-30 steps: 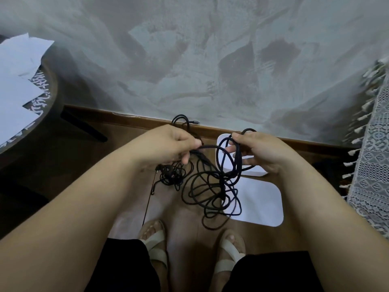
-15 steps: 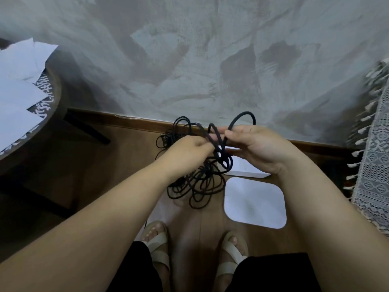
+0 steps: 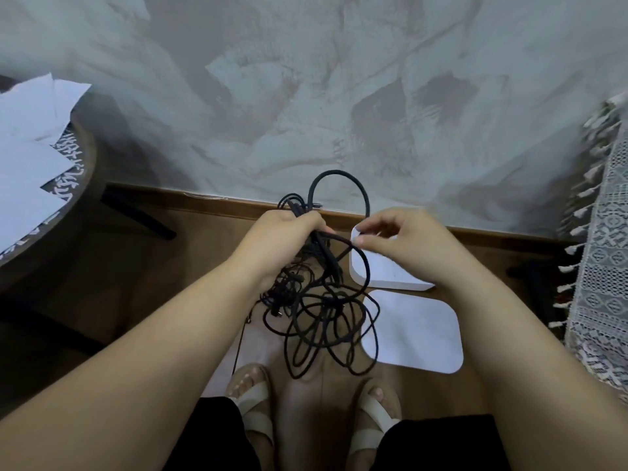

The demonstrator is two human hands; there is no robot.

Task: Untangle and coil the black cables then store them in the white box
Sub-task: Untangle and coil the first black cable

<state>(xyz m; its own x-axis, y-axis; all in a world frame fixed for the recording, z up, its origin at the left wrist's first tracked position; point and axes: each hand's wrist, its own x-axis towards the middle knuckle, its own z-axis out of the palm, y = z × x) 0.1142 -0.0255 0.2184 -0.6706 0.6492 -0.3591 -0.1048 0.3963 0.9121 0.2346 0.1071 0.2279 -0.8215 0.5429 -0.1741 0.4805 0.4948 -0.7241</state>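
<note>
A tangle of black cables (image 3: 323, 314) hangs in the air above the floor between my two hands. My left hand (image 3: 278, 243) grips a bunch of the strands, and one loop arches up above it. My right hand (image 3: 401, 243) pinches a single strand of that loop between thumb and fingertips. Below my right hand the white box (image 3: 384, 270) lies on the floor, partly hidden by the hand. Its flat white lid (image 3: 418, 331) lies just in front of it.
A grey plastered wall with a wooden skirting board (image 3: 217, 202) stands close ahead. A round dark table (image 3: 61, 185) with white paper sheets is at the left. A lace-edged cloth (image 3: 601, 253) hangs at the right. My sandalled feet (image 3: 251, 396) stand on the wooden floor below the cables.
My hands had come together and have moved a little apart again. The right hand now pinches one strand of a tall loop, and the tangle hangs lower and looser.
</note>
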